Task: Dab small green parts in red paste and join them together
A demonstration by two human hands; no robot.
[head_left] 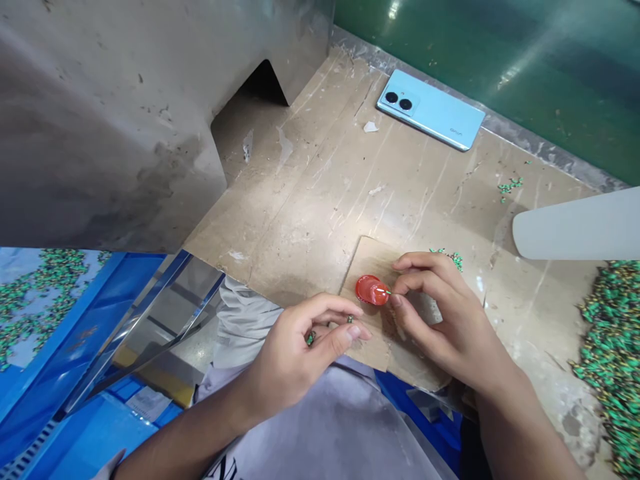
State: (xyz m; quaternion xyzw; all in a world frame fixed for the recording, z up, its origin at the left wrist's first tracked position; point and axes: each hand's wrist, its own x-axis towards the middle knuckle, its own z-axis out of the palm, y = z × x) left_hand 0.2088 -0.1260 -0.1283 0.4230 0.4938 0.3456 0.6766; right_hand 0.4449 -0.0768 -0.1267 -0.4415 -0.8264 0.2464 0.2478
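A small red cap (371,290) filled with red liquid sits on a piece of cardboard (367,260) near the table's front edge. My right hand (445,317) pinches a tiny green part between thumb and forefinger, and its tip touches the red liquid in the cap. My left hand (300,350), just left of the cap, holds small green parts: one is pinched at the fingertips and another lies in the palm.
A light blue phone (431,110) lies face down at the table's far side. A heap of green parts (613,353) covers the right edge, under a white flat object (580,223). A grey metal housing (115,120) stands at left. Blue bins (60,333) hold more green parts.
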